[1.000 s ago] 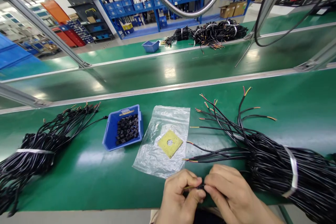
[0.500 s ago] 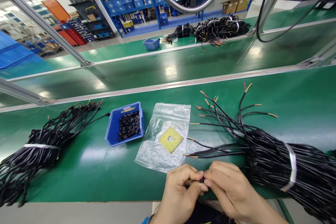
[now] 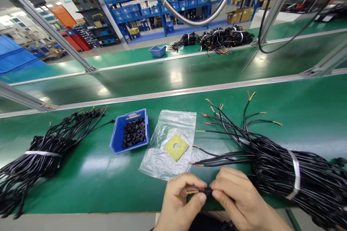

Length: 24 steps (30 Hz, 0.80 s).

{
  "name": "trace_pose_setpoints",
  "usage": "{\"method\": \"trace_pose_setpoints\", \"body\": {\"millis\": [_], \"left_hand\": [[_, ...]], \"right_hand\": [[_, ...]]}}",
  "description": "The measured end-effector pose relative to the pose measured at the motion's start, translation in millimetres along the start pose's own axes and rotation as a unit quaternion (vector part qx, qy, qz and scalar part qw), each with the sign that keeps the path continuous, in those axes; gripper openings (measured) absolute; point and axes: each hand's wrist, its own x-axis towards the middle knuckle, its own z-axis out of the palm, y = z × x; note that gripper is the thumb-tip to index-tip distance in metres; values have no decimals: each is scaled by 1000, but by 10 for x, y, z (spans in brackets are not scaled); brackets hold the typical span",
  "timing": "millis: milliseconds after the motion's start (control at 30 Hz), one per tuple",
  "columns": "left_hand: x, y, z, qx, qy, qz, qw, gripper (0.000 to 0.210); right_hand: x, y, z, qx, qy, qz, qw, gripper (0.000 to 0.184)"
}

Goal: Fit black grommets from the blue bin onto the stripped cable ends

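At bottom centre, a black cable end [image 3: 208, 191] lay crosswise (yellow wire [image 3: 192, 192] leftward), left hand [image 3: 180, 200] and right hand [image 3: 238, 196] pinching it with nearly closed fingers [image 3: 219, 184].

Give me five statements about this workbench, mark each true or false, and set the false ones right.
1. A small black part shows between the fingertips of the left hand and the right hand. True.
2. The near blue bin holds yellow caps. False: it holds small black pieces.
3. The yellow square pad has a hole in it. True.
4. The right-hand cable bundle is tied with a red band. False: the band is white.
5. The near blue bin stands between the left-hand cable bundle and the clear plastic bag. True.
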Motion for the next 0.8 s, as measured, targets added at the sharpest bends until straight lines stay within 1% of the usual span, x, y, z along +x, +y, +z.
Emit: {"method": "trace_pose_setpoints", "body": {"millis": [33,67,100,133,167,200,300,367,433,500,567,633,733,800], "left_hand": [[8,30,-2,30,-60,23,998,20],[17,62,1,60,-135,36,988,30],[27,91,7,88,-207,37,974,40],[36,111,13,108,-267,31,957,49],[41,119,18,120,-301,19,946,55],[43,111,19,122,-310,9,943,59],[23,6,-9,93,-271,-9,958,66],[-2,-86,-40,77,-250,-3,965,62],[-23,-139,-62,86,-237,14,968,55],[-28,-125,-66,96,-225,18,970,52],[-12,-55,-54,98,-217,11,971,55],[13,23,-37,91,-218,7,972,62],[35,63,-17,83,-215,20,973,69],[26,38,-25,86,-206,30,974,66]], "right_hand": [[8,-19,-23,-6,-4,-8,1000,33],[17,-35,-42,-19,-6,-12,1000,35],[27,-45,-54,-42,-3,-9,999,34],[39,-47,-57,-74,5,1,997,29],[51,-39,-48,-114,14,15,993,23],[63,-23,-28,-159,22,27,987,19],[93,63,69,-293,31,39,955,20],[98,124,127,-363,25,42,930,25],[94,169,158,-405,14,45,913,27],[87,194,164,-424,2,37,905,27],[86,205,155,-428,-9,31,903,28],[92,210,140,-414,-11,35,910,32],[108,217,122,-372,15,40,927,32],[119,226,119,-356,44,40,933,27]]}}
